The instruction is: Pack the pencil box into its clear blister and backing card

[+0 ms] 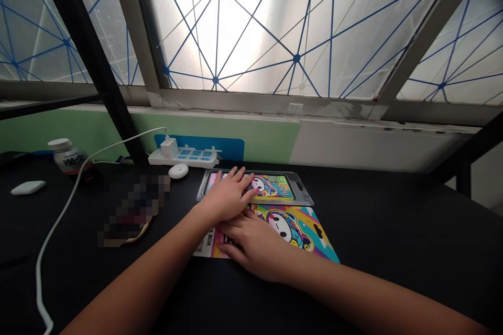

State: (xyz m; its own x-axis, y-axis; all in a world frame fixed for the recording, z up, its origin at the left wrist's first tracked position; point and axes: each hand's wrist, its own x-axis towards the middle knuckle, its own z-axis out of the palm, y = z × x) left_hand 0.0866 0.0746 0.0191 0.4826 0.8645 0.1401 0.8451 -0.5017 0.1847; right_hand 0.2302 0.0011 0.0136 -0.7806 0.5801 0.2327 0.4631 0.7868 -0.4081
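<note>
My left hand (pixel 230 193) lies flat with fingers spread on a clear plastic blister pack (pixel 302 196) that has a colourful cartoon card inside. Nearer to me, my right hand (pixel 255 246) rests palm down on a bright printed card (pixel 314 243) showing a white cartoon character. The words "L BOX" and part of a barcode show at this card's left end. Card and pack lie one in front of the other on the black table. My hands overlap slightly at the fingers, and they cover the left part of both prints.
A white power strip (pixel 157 157) with a plugged-in charger (pixel 170 147) stands by the wall. A white cable (pixel 58 220) loops across the left side. Also left are a round white case (pixel 178 171), a jar (pixel 68 157), a white oval object (pixel 28 188) and a blurred-out item (pixel 135 212).
</note>
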